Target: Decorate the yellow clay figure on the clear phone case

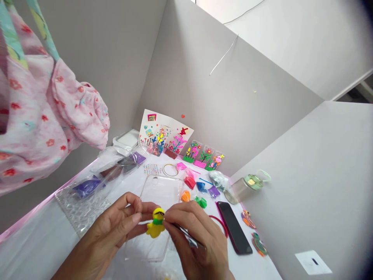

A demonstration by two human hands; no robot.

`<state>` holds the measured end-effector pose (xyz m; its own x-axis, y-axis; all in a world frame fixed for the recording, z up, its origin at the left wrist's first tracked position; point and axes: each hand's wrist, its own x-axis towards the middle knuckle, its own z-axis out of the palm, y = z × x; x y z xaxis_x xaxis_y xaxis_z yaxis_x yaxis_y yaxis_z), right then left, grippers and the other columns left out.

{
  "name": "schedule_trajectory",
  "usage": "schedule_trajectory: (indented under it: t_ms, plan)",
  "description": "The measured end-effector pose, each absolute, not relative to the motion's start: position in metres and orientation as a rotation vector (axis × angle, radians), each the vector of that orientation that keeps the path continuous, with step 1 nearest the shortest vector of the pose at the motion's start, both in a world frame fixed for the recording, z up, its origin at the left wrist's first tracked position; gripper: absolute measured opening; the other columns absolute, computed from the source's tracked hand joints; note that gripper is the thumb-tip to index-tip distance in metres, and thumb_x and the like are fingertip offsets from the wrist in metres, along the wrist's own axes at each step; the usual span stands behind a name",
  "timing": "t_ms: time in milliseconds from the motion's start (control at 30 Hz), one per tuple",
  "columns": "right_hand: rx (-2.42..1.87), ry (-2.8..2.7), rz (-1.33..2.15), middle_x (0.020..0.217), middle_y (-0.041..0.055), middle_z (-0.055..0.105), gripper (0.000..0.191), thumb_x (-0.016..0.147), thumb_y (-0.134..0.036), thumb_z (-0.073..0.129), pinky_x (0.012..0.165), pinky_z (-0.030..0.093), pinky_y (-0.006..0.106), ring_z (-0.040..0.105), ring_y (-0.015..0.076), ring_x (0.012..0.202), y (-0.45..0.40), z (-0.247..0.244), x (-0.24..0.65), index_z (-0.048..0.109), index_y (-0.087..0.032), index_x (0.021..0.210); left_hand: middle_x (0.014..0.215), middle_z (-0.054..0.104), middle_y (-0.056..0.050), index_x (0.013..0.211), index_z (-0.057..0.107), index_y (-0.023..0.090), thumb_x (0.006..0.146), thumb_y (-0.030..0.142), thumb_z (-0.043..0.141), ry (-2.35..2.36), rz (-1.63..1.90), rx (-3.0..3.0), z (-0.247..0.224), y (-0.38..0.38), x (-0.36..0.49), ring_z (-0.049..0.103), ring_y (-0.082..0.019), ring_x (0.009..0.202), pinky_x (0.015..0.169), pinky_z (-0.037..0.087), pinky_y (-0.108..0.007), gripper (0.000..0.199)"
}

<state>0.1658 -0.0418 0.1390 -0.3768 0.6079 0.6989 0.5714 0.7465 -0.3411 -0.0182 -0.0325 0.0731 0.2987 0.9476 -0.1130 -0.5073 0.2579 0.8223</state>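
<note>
A small yellow clay figure (156, 230) with a green band round its middle and dark marks on its head is held up above the table. My left hand (121, 225) has its fingers closed on the figure's left side. My right hand (198, 237) pinches a slim metal tool (189, 236) resembling tweezers, its fingertips close against the figure's right side. The tool's tip is hidden by the fingers and figure. Below both hands lies a clear phone case (167, 252), partly covered by them.
Coloured clay lumps, including orange (185, 196) and green (201, 201), lie beyond my hands. A black phone (234, 227) and a bottle (240, 189) are at the right. Bubble wrap (83, 208) lies left. Decorated cases (206, 155) lean on the back wall. Pink cloth (37, 112) hangs upper left.
</note>
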Motion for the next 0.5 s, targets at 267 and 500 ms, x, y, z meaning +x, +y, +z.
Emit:
schedule_trajectory:
  t_ms: [267, 500]
  plan:
    - [-0.887, -2.094, 0.046, 0.087, 0.0042, 0.073, 0.008, 0.097, -0.011, 0.063, 0.068, 0.057, 0.023, 0.070, 0.0137, 0.076, -0.0418, 0.1385, 0.1677, 0.067, -0.018, 0.099, 0.120, 0.072, 0.001, 0.091, 0.057, 0.029, 0.092, 0.043, 0.070, 0.717, 1.091, 0.765, 0.0718, -0.0330, -0.0180, 0.066, -0.024, 0.117, 0.093, 0.056, -0.033, 0.019]
    - [-0.895, -2.074, 0.108, 0.089, 0.0045, 0.072, 0.009, 0.097, -0.012, 0.064, 0.070, 0.058, 0.023, 0.070, 0.0144, 0.078, -0.0435, 0.1421, 0.1670, 0.066, -0.019, 0.102, 0.118, 0.073, 0.000, 0.089, 0.058, 0.027, 0.091, 0.044, 0.071, 0.726, 1.100, 0.756, 0.0733, -0.0322, -0.0178, 0.066, -0.026, 0.116, 0.094, 0.055, -0.035, 0.022]
